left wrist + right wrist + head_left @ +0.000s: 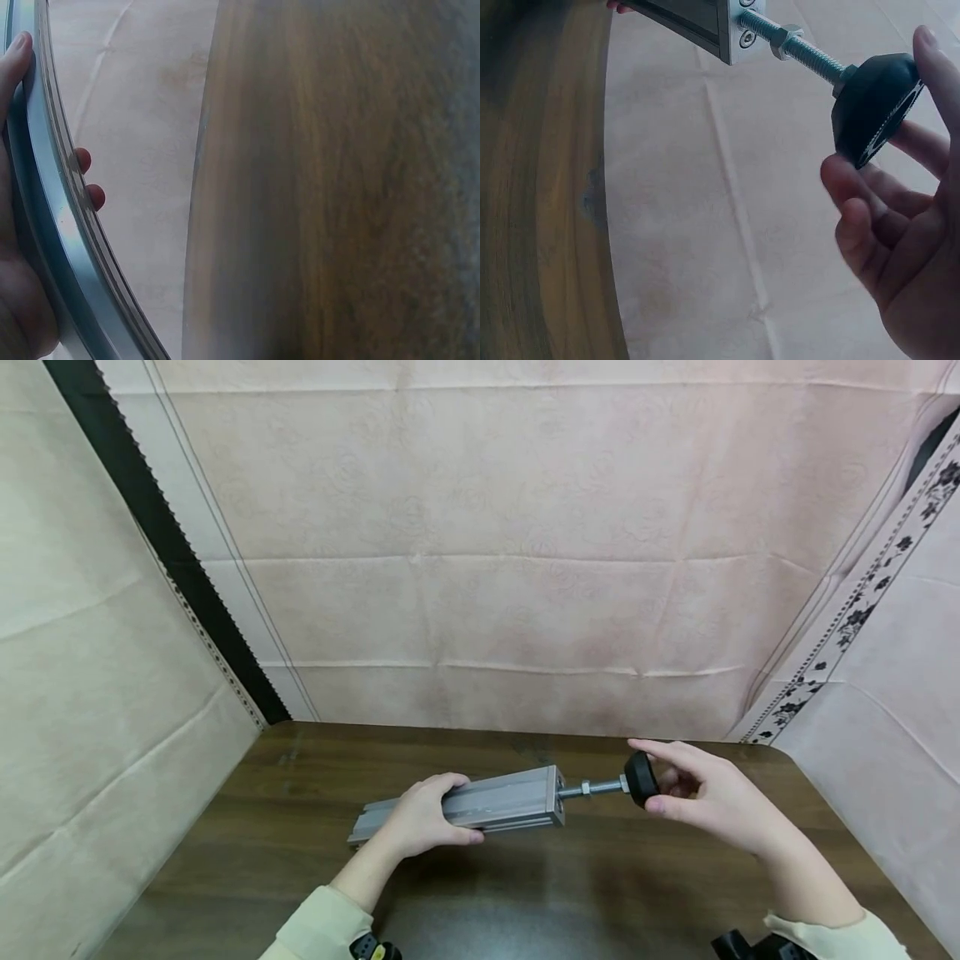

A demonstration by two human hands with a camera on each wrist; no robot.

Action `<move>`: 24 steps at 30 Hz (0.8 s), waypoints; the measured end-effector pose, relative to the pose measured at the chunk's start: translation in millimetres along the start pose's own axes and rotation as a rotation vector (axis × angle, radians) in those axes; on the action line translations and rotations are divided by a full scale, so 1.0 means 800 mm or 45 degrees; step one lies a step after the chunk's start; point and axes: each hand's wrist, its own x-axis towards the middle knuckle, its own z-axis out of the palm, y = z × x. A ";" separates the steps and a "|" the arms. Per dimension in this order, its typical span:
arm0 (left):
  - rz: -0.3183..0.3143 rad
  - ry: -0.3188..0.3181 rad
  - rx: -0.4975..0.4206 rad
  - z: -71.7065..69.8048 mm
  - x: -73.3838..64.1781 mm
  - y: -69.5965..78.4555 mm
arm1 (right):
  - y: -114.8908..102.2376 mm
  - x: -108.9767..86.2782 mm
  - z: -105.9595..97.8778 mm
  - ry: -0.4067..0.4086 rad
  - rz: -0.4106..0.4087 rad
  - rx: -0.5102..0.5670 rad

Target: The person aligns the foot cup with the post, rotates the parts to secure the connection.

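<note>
My left hand [420,820] grips a grey aluminium profile [510,799] around its middle, lifted over the table and lying nearly level. In the left wrist view, the fingertips [94,196] come round the far side of the profile [64,217]. From its right end sticks a threaded rod [819,61] with a hex nut [785,42] partway along it. At the rod's outer end is a round black levelling foot [641,779]. My right hand [708,793] holds that foot by its edge, fingers and thumb spread around it. Screw heads [747,37] show on the profile's end plate.
The brown wooden table [300,877] lies below both hands. Pale creased cloth [480,568] hangs behind it and on both sides, with a black strip [180,552] at the left and a flower-patterned border [855,618] at the right.
</note>
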 end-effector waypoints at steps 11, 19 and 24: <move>0.001 -0.003 -0.024 0.001 0.000 -0.001 | 0.013 -0.007 0.000 -0.093 -0.177 0.114; -0.001 0.010 -0.050 -0.001 -0.001 0.001 | 0.010 -0.005 0.001 -0.023 -0.085 0.051; -0.006 0.009 -0.054 -0.002 0.000 -0.001 | 0.009 -0.008 0.001 -0.035 -0.220 0.092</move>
